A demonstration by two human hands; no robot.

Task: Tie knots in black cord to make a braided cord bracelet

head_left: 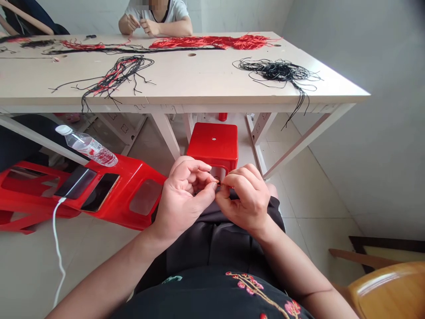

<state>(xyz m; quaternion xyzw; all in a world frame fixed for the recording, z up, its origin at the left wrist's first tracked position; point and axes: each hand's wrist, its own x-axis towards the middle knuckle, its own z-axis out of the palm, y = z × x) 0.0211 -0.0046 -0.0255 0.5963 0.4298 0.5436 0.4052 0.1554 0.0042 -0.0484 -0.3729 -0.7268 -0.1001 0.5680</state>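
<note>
My left hand (182, 195) and my right hand (244, 199) are raised close together above my lap. Their fingertips pinch a short piece of red and black cord (219, 181), mostly hidden by my fingers. On the pale table (186, 77) ahead lie a tangled bundle of black and red cords (116, 75), a black cord bundle (279, 71) hanging over the front edge, and long red cord bundles (209, 42). None of these bundles touch my hands.
Across the table, a co-worker's hands (139, 25) work at some cord. An upright red plastic stool (212, 141) stands under the table's edge. To my left, a water bottle (86, 146) and dark phone (75, 182) rest on a toppled red stool (133, 195), with a white cable (57, 248) trailing down.
</note>
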